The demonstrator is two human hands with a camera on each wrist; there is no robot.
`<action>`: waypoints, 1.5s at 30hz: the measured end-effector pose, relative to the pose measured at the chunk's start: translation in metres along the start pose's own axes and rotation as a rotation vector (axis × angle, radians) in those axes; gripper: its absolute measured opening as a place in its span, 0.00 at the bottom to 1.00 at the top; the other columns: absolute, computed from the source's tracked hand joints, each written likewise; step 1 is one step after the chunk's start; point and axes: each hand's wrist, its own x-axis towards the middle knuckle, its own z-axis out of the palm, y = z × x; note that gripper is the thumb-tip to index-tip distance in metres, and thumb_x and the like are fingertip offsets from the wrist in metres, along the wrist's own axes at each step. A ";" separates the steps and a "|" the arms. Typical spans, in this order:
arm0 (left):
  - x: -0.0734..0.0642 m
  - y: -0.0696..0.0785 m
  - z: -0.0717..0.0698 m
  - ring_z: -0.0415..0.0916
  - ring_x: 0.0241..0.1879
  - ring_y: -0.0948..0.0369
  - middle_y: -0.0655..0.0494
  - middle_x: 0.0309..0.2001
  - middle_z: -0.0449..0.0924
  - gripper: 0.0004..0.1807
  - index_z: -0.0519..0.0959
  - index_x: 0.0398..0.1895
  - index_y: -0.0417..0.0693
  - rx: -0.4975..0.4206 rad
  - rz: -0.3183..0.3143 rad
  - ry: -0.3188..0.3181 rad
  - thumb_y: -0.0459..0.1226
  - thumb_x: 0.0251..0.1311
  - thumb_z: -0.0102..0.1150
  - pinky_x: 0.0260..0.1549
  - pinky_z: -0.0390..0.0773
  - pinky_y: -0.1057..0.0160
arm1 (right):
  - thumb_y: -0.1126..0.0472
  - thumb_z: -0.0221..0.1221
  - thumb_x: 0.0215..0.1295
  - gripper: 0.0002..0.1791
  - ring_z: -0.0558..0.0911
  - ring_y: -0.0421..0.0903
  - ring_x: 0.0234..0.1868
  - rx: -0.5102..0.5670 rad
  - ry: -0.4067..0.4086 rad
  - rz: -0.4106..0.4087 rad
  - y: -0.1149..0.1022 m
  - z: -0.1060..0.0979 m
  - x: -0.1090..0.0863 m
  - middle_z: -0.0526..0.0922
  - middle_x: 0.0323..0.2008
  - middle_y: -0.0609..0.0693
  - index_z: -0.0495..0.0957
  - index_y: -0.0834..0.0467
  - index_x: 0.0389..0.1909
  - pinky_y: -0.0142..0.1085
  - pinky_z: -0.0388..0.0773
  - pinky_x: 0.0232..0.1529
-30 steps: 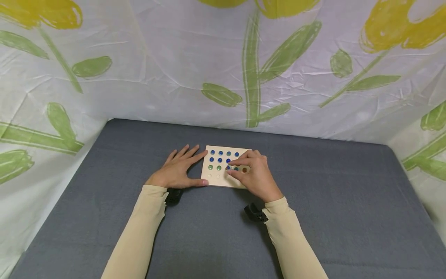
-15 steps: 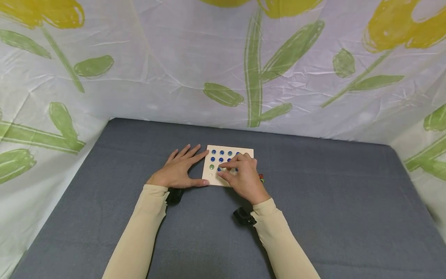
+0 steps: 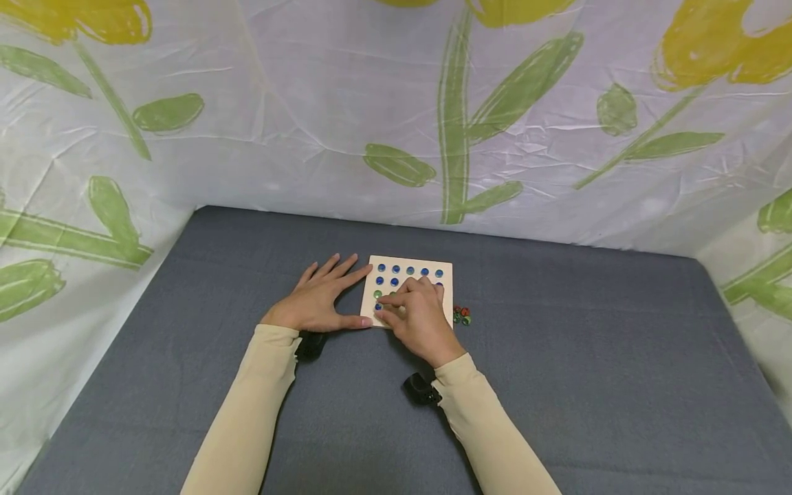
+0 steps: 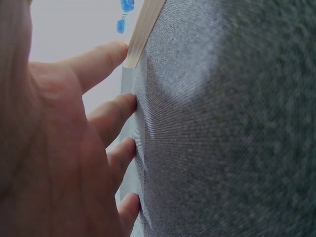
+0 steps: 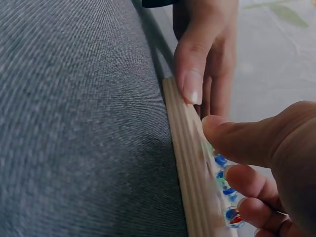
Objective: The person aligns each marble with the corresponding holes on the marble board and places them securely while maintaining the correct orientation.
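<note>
While the left hand (image 3: pixel 317 300), fingers spread, touches the wooden board (image 3: pixel 387 275) along its left side, the right hand (image 3: pixel 423 320) pinches a blue marble (image 3: pixel 379 307) at its front-left corner. Other blue marbles (image 3: pixel 396 269) sit in the two back rows, green marbles (image 3: pixel 377 294) at the third row's left; loose marbles (image 3: pixel 465 312), red and green, lie beside it.

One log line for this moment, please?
left hand: touches board | right hand: pinches blue marble | red and green marbles: beside board
</note>
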 end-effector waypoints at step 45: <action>0.001 -0.002 0.002 0.36 0.80 0.43 0.48 0.81 0.45 0.57 0.55 0.82 0.59 -0.009 -0.012 0.007 0.67 0.52 0.68 0.73 0.35 0.35 | 0.58 0.73 0.59 0.13 0.69 0.49 0.33 -0.058 0.088 0.025 0.019 -0.039 0.000 0.77 0.28 0.50 0.91 0.58 0.44 0.52 0.58 0.43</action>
